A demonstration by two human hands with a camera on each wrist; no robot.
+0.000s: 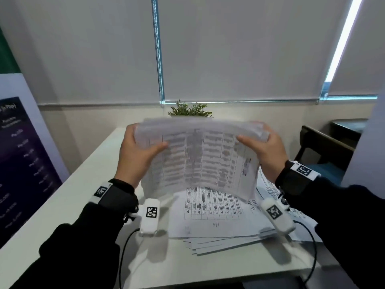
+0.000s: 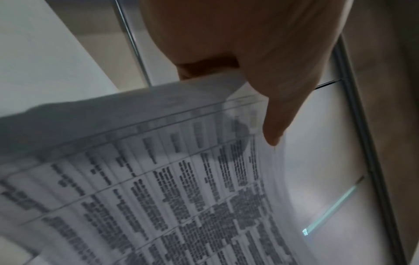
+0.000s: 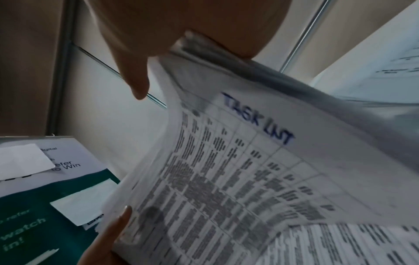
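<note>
The thick bundle of white printed table sheets (image 1: 200,155) stood upright above the white table (image 1: 68,205), between both hands. The left hand (image 1: 135,155) and right hand (image 1: 264,151) each gripped one side edge, thumbs in front.

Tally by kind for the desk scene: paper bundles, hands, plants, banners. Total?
Paper bundles: 2, the held sheaf and the fanned pile on the table
Hands: 2, the left hand and the right hand, each gripping one end of the sheaf
Potted plant: 1
Banner: 1
Total: 6
</note>
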